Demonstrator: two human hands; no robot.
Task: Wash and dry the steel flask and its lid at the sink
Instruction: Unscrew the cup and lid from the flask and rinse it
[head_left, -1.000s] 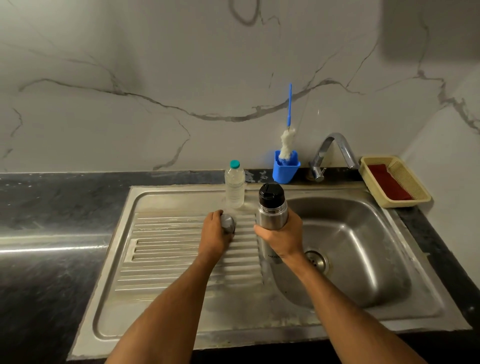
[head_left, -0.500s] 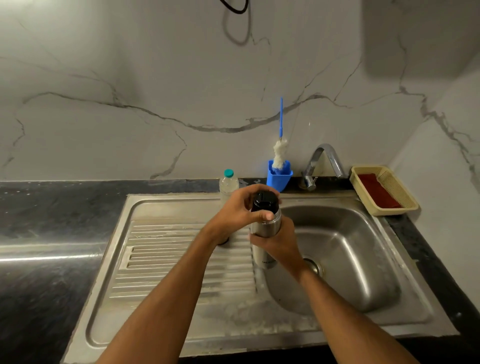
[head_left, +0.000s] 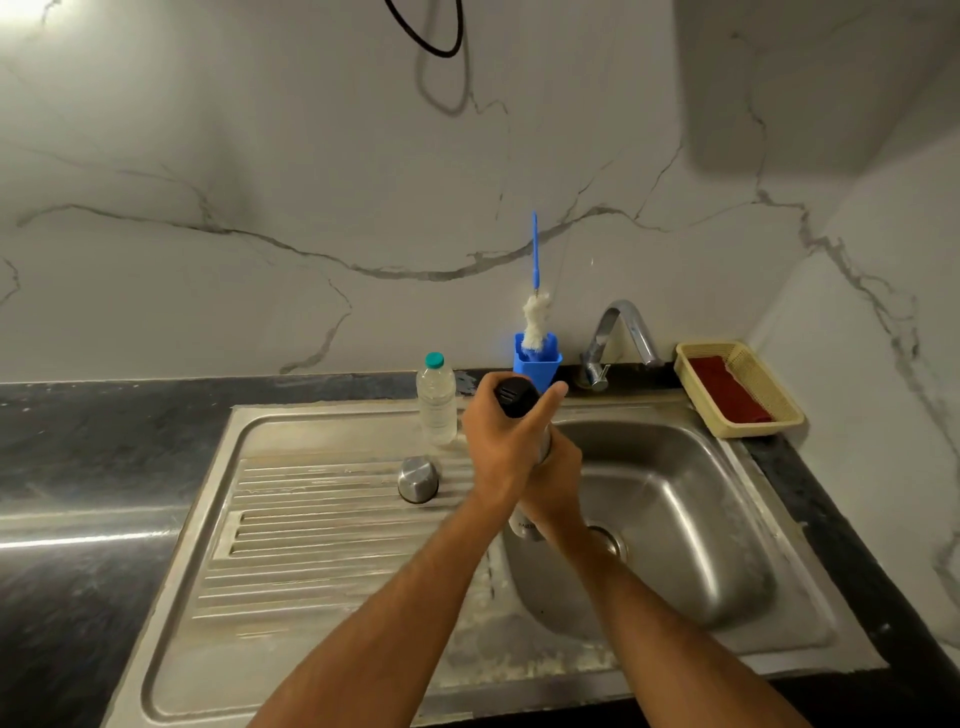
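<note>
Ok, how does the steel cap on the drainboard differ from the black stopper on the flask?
The steel cap is shiny metal; the black stopper is dark and matte. The cap sits free on the drainboard, untouched; the stopper is on the flask, gripped by the left hand. Both are round closures.

The steel flask stood upright at the left edge of the sink basin, with the right hand wrapped round its body and the left hand above it, gripping the stopper on its top. To the left, on the ribbed drainboard, sat the lid, and just behind the lid stood a plastic bottle. Behind the flask, against the wall, a brush stood in a holder, with the tap to its right and a basket holding a cloth farther right on the counter.
</note>
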